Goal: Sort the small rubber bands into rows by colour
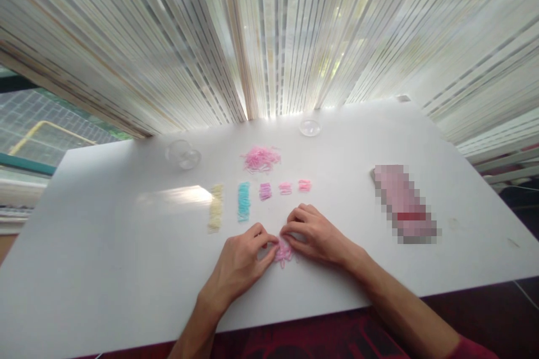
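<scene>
A small loose heap of pink and lilac pieces (283, 252), some looking like thin loops such as small elastic bands, lies on the white table between my hands. My left hand (246, 258) has thumb and forefinger pinched together at the heap's left edge. From the right, my right hand (314, 234) also pinches at the top of the heap. Anything between the fingertips is too small to make out. Beyond the hands lie tidy rows of similar strips: yellow (215, 208), turquoise (243, 202), purple (265, 191), light pink (285, 188) and coral pink (305, 185).
A larger loose pink pile (261, 159) lies behind the rows. Clear round containers, one at the back left (183, 155) and a shallow one at the back (310, 128), stand near the striped curtain (248, 39). A blurred-out pink flat object (404, 202) lies on the right.
</scene>
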`<action>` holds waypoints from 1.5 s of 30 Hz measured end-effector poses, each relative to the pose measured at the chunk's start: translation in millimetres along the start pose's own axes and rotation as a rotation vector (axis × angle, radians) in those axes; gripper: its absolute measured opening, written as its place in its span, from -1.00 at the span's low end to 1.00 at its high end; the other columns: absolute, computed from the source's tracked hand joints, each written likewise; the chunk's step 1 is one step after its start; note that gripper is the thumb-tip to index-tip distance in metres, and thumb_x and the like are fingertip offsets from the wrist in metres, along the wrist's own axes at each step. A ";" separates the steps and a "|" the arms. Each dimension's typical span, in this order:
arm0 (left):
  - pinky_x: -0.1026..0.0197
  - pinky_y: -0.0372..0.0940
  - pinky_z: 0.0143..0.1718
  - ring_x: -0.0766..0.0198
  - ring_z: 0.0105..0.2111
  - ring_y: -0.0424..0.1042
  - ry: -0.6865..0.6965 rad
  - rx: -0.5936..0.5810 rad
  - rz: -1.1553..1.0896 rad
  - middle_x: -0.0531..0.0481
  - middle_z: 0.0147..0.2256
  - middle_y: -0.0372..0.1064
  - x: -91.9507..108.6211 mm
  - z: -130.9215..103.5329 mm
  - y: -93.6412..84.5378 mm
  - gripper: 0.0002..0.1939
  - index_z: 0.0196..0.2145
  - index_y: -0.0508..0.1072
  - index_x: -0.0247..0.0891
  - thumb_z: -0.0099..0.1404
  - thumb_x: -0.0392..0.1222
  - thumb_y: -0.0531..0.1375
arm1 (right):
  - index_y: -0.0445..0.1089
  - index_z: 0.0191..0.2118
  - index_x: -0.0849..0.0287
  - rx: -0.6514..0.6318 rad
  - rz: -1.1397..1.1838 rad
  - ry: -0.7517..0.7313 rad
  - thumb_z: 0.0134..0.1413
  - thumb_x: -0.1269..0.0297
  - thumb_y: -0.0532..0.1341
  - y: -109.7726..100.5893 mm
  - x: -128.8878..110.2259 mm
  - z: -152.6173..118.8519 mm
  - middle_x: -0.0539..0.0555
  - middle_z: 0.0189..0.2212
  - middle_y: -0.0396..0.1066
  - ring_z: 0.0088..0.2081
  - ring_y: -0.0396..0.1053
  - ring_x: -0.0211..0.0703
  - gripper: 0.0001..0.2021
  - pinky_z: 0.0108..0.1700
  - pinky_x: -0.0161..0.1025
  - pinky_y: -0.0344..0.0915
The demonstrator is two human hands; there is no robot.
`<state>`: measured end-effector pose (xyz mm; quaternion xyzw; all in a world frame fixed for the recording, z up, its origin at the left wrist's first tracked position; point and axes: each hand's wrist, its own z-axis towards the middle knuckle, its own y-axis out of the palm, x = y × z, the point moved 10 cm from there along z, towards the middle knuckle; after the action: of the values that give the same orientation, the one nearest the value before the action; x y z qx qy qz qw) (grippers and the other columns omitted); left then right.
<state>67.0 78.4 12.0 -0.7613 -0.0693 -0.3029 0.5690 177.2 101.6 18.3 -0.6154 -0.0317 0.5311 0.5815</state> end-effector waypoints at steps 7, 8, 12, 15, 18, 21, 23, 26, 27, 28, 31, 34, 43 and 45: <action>0.26 0.30 -0.32 0.31 -0.38 0.46 0.008 -0.010 -0.034 0.08 -0.28 0.45 -0.2 -2.6 -2.7 -0.84 -0.15 0.57 -0.06 0.37 -0.18 0.20 | 0.43 -0.21 0.15 0.008 0.040 -0.010 0.23 0.44 0.22 -2.5 -0.6 0.8 0.09 -0.29 0.40 -0.22 0.30 -0.09 -0.92 -0.14 -0.13 0.28; 0.26 0.30 -0.32 0.31 -0.38 0.46 0.006 -0.007 -0.040 0.08 -0.28 0.45 -0.5 -2.7 -3.7 -0.85 -0.15 0.57 -0.06 0.37 -0.17 0.21 | 0.42 -0.21 0.15 0.024 0.068 -0.004 0.22 0.45 0.21 -5.1 0.8 0.3 0.09 -0.29 0.40 -0.21 0.30 -0.08 -0.92 -0.13 -0.13 0.30; 0.26 0.30 -0.31 0.31 -0.38 0.45 0.009 0.021 -0.048 0.08 -0.28 0.44 0.0 -1.1 -9.2 -0.85 -0.13 0.56 -0.08 0.36 -0.18 0.22 | 0.42 -0.21 0.14 0.098 0.165 0.026 0.23 0.44 0.20 -17.5 7.5 -2.2 0.10 -0.29 0.38 -0.21 0.31 -0.09 -0.91 -0.14 -0.14 0.35; 0.27 0.31 -0.30 0.31 -0.36 0.47 0.030 0.053 -0.068 0.08 -0.27 0.45 3.7 1.8 -13.8 -0.83 -0.10 0.54 -0.09 0.35 -0.18 0.24 | 0.42 -0.21 0.14 0.128 0.205 0.037 0.23 0.44 0.21 -22.8 10.0 -2.9 0.09 -0.30 0.38 -0.21 0.33 -0.10 -0.92 -0.14 -0.14 0.36; 0.28 0.31 -0.31 0.32 -0.35 0.48 0.075 0.101 -0.096 0.08 -0.28 0.44 9.6 5.5 -17.8 -0.79 -0.07 0.53 -0.10 0.33 -0.15 0.28 | 0.42 -0.22 0.13 0.175 0.228 0.046 0.22 0.45 0.22 -27.2 12.0 -3.0 0.08 -0.31 0.39 -0.21 0.35 -0.11 -0.91 -0.14 -0.16 0.35; 0.29 0.29 -0.33 0.33 -0.37 0.47 0.121 0.178 -0.100 0.09 -0.33 0.42 13.8 9.4 -22.4 -0.85 -0.12 0.55 -0.12 0.36 -0.18 0.25 | 0.42 -0.24 0.13 0.231 0.244 0.068 0.21 0.45 0.23 -31.1 16.3 -3.9 0.06 -0.32 0.40 -0.22 0.36 -0.13 -0.92 -0.14 -0.18 0.34; 0.30 0.28 -0.34 0.35 -0.39 0.46 0.150 0.232 -0.107 0.09 -0.36 0.41 15.7 11.6 -26.2 -0.88 -0.17 0.56 -0.14 0.39 -0.21 0.22 | 0.42 -0.25 0.12 0.252 0.260 0.090 0.21 0.44 0.24 -32.3 19.5 -4.7 0.06 -0.32 0.40 -0.23 0.37 -0.14 -0.93 -0.15 -0.19 0.34; 0.32 0.25 -0.40 0.37 -0.44 0.43 0.182 0.283 -0.100 0.10 -0.38 0.41 18.9 14.9 -31.1 -0.89 -0.20 0.56 -0.14 0.38 -0.21 0.22 | 0.43 -0.26 0.12 0.279 0.276 0.132 0.21 0.40 0.24 -34.8 24.7 -6.1 0.05 -0.33 0.40 -0.24 0.37 -0.15 -0.95 -0.17 -0.20 0.34; 0.33 0.24 -0.43 0.38 -0.45 0.43 0.190 0.292 -0.088 0.10 -0.38 0.41 20.5 16.2 -32.3 -0.89 -0.19 0.56 -0.14 0.37 -0.21 0.23 | 0.44 -0.26 0.11 0.294 0.275 0.149 0.21 0.39 0.25 -36.4 26.4 -6.6 0.05 -0.33 0.40 -0.24 0.37 -0.15 -0.96 -0.18 -0.20 0.34; 0.33 0.23 -0.45 0.37 -0.46 0.42 0.197 0.299 -0.072 0.09 -0.37 0.41 22.4 17.5 -33.4 -0.89 -0.17 0.56 -0.15 0.36 -0.19 0.24 | 0.44 -0.27 0.11 0.313 0.270 0.166 0.21 0.38 0.24 -38.5 28.1 -7.3 0.05 -0.34 0.40 -0.25 0.37 -0.15 -0.96 -0.19 -0.21 0.34; 0.33 0.24 -0.45 0.35 -0.44 0.45 0.220 0.346 -0.015 0.08 -0.35 0.44 29.7 21.5 -37.1 -0.82 -0.11 0.56 -0.17 0.35 -0.13 0.27 | 0.45 -0.28 0.10 0.376 0.254 0.224 0.22 0.36 0.24 -45.8 33.5 -9.7 0.05 -0.35 0.42 -0.27 0.37 -0.15 -0.95 -0.25 -0.23 0.32; 0.34 0.25 -0.42 0.36 -0.43 0.47 0.234 0.429 0.014 0.07 -0.37 0.46 35.6 24.8 -42.0 -0.85 -0.15 0.57 -0.18 0.40 -0.15 0.22 | 0.46 -0.28 0.10 0.408 0.265 0.273 0.23 0.33 0.24 -50.1 38.0 -11.5 0.05 -0.36 0.44 -0.29 0.37 -0.16 -0.94 -0.32 -0.25 0.30; 0.34 0.17 -0.45 0.42 -0.51 0.37 0.075 0.447 0.000 0.13 -0.41 0.43 23.5 42.5 -44.3 -0.91 -0.24 0.63 -0.09 0.32 -0.19 0.29 | 0.46 -0.26 0.11 0.484 0.290 0.315 0.24 0.30 0.23 -55.7 42.6 -14.3 0.06 -0.34 0.46 -0.30 0.35 -0.16 -0.93 -0.33 -0.23 0.28; 0.33 0.16 -0.43 0.43 -0.52 0.35 -0.007 0.441 0.010 0.15 -0.41 0.42 15.2 50.7 -44.9 -0.91 -0.24 0.64 -0.06 0.31 -0.18 0.31 | 0.47 -0.20 0.11 0.518 0.287 0.324 0.25 0.29 0.22 -56.8 43.6 -15.2 0.08 -0.29 0.46 -0.30 0.35 -0.16 -0.91 -0.33 -0.22 0.30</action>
<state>78.4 136.2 48.6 -0.6199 -0.1320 -0.2747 0.7230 239.4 138.1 30.3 -0.5217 0.2840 0.4934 0.6354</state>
